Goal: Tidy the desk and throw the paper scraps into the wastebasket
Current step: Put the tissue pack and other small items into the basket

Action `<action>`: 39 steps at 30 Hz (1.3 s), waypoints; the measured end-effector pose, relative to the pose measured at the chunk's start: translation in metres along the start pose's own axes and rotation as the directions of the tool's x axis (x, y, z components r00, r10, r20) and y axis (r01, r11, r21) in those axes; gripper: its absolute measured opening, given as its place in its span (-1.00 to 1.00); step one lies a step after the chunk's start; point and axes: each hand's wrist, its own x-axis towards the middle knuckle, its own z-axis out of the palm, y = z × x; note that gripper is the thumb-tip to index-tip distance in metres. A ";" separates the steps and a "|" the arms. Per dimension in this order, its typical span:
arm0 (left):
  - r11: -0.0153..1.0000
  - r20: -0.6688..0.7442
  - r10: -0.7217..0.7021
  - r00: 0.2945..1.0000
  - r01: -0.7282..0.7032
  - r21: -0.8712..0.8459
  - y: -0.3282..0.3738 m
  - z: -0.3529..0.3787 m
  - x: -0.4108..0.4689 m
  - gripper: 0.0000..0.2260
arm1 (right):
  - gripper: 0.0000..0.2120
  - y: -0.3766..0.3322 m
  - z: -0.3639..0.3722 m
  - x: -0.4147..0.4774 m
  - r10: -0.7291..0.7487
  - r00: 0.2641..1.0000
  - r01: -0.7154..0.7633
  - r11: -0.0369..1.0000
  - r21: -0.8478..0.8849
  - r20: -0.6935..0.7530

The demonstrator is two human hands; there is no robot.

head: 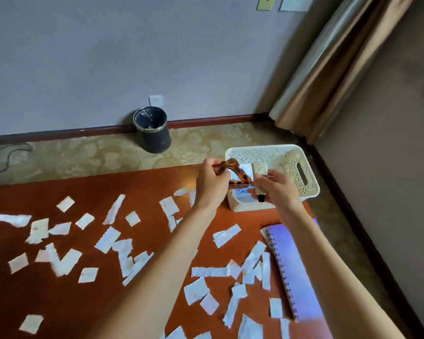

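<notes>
Orange desk (83,309) strewn with scraps (107,239); wastebasket (153,129) on floor by wall (well apart). Over white basket (260,152) at far corner, left grip (212,184) pinches clip (231,163), right grip (278,188) clutches tube (259,171).

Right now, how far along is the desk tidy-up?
Early. Done: something already lies in the white basket. In hand: the left hand grips a tortoiseshell clip, the right hand holds a small tube, both over the basket. Left: paper scraps cover the desk, the notebook lies out, and the wastebasket stands away by the wall.
</notes>
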 end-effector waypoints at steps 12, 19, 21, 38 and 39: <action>0.954 0.077 -0.296 0.952 0.291 0.069 -0.006 0.128 0.081 -0.83 | -0.81 0.025 -0.076 0.116 0.163 0.980 -0.187 0.951 -0.248 -0.114; 0.947 0.059 -0.309 0.949 0.301 0.115 -0.029 0.163 0.115 -0.71 | -0.82 0.045 -0.084 0.151 0.197 0.979 -0.202 0.923 -0.327 -0.050; 0.945 0.047 -0.308 0.950 0.299 0.135 -0.034 0.168 0.121 -0.73 | -0.88 0.049 -0.083 0.158 0.214 0.976 -0.209 0.903 -0.376 -0.031; 0.940 0.062 -0.251 0.966 0.228 0.252 -0.041 0.157 0.115 -0.53 | -0.89 0.053 -0.071 0.167 0.226 0.968 -0.252 0.867 -0.430 -0.112; 0.940 0.059 -0.248 0.967 0.226 0.255 -0.039 0.155 0.114 -0.53 | -0.85 0.053 -0.069 0.168 0.245 0.962 -0.271 0.876 -0.398 -0.118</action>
